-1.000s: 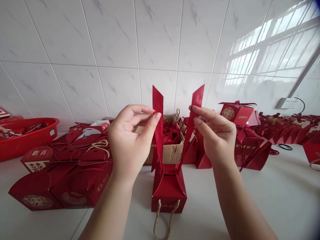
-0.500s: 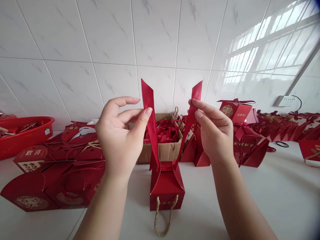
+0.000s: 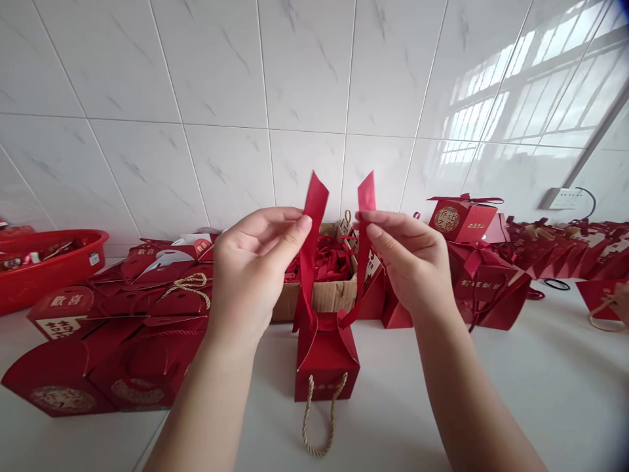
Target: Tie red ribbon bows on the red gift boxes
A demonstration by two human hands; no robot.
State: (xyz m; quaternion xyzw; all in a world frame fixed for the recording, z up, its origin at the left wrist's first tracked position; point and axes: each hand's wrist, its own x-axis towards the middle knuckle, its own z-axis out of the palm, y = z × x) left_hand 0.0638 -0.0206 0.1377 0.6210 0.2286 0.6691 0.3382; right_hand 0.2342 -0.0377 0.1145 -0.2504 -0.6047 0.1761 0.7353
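A small red gift box [image 3: 327, 367] stands upright on the white table in front of me, its gold rope handle [image 3: 318, 451] hanging down its near side. Red ribbon [image 3: 307, 269] rises from the top of the box in two tails. Between thumb and fingers, my left hand [image 3: 260, 269] pinches the left tail. The right tail is pinched likewise by my right hand [image 3: 407, 255]. Both slanted ribbon ends stick up above my fingers, apart from each other.
Behind the gift box is a cardboard box [image 3: 334, 298] of red ribbons. Red boxes [image 3: 142, 373] cluster at left near a red basin [image 3: 93, 262]. More boxes [image 3: 484, 295] stand at right. Another person's hand [image 3: 620, 303] shows at the right edge, beside a red box.
My hands have come closer together, bringing the ribbon tails inward and slightly lower. The gift box has shifted slightly away from me. Another person's hand has appeared at the right edge.
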